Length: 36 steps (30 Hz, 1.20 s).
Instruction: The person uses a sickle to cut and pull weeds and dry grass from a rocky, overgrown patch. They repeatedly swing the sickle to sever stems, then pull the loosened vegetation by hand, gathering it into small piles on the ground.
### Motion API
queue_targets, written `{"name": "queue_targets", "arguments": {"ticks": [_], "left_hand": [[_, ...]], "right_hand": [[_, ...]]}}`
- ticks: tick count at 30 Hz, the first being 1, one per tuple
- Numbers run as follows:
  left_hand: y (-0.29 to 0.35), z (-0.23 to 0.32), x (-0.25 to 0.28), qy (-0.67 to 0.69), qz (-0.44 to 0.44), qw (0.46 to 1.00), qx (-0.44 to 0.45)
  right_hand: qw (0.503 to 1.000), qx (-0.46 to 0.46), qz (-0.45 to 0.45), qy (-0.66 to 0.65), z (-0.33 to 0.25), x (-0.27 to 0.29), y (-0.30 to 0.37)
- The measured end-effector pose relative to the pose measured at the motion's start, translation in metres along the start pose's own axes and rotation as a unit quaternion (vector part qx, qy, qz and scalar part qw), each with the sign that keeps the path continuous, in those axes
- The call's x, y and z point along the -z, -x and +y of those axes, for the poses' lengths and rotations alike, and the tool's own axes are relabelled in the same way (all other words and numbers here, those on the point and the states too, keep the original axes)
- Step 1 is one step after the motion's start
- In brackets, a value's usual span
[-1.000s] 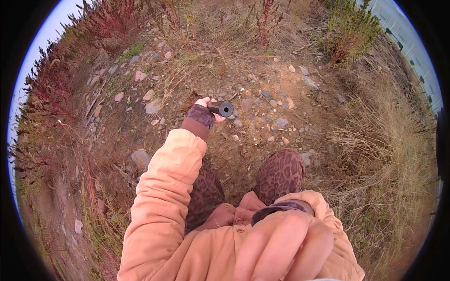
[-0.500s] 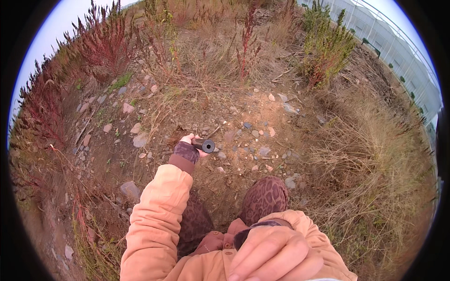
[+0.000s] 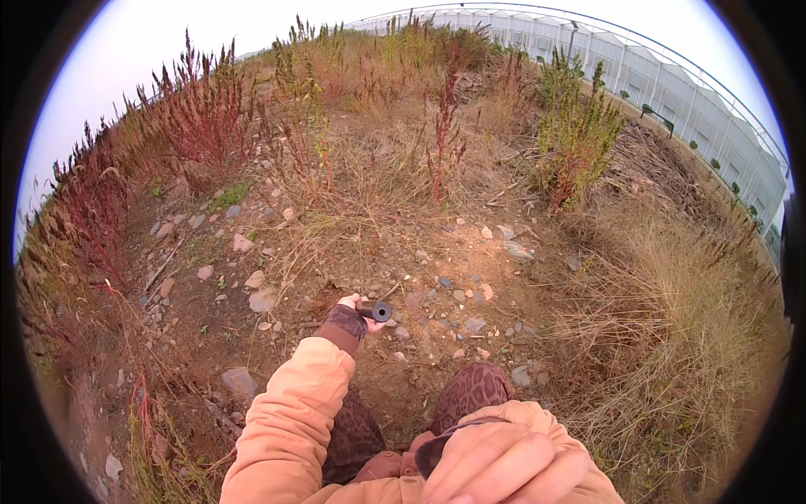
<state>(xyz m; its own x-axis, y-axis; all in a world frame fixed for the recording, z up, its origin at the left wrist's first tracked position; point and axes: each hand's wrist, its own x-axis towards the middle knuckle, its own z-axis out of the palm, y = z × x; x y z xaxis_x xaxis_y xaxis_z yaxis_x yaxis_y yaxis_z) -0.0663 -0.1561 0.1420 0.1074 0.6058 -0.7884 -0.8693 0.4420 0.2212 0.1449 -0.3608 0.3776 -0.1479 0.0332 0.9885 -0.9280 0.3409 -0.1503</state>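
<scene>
Out in front of me, my left hand (image 3: 350,301) is wrapped round a dark tubular handle (image 3: 374,311) whose round end has a hole in the middle. Any part of it beyond the fist is hidden from view. Stony soil lies below that hand. Close to the camera at the bottom, my right hand (image 3: 508,462) has its fingers curled and pressed together. Whatever it may hold is hidden behind the fingers. Both arms wear a peach padded jacket (image 3: 294,403), and my patterned knees (image 3: 474,391) are bent beneath them.
Loose stones (image 3: 263,300) lie scattered over the bare soil. Dry grass (image 3: 646,319) grows thickly on the right, and reddish weeds (image 3: 201,126) stand at the left. A green bushy weed (image 3: 571,143) rises at the back right, before a fence and a long pale building (image 3: 672,92).
My view has tilted up, so the ground and left hand sit lower and more sky and building show. Both hands keep the same closed shape.
</scene>
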Motion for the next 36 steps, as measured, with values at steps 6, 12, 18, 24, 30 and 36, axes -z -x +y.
{"name": "queue_targets", "arguments": {"ticks": [6,12,18,24,30,36], "left_hand": [[-0.009,0.003,0.007,-0.022,-0.001,1.000,0.007],[-0.008,0.013,0.015,-0.113,-0.113,0.979,-0.128],[0.035,0.012,0.003,-0.272,-0.037,0.917,-0.289],[0.037,0.027,0.005,-0.394,0.036,0.833,-0.386],[0.006,0.062,-0.004,-0.408,-0.054,0.801,-0.435],[0.002,0.090,0.007,-0.428,0.039,0.822,-0.374]], "right_hand": [[0.969,-0.063,0.121,0.207,0.035,-0.013,0.056],[0.763,-0.463,0.420,0.162,0.091,0.036,0.178],[0.505,-0.759,-0.026,0.411,0.132,0.014,0.326],[0.393,-0.767,-0.453,0.227,0.147,-0.020,0.445],[0.360,-0.808,-0.446,0.133,0.136,-0.022,0.484],[0.348,-0.816,-0.456,0.071,0.128,-0.026,0.512]]}}
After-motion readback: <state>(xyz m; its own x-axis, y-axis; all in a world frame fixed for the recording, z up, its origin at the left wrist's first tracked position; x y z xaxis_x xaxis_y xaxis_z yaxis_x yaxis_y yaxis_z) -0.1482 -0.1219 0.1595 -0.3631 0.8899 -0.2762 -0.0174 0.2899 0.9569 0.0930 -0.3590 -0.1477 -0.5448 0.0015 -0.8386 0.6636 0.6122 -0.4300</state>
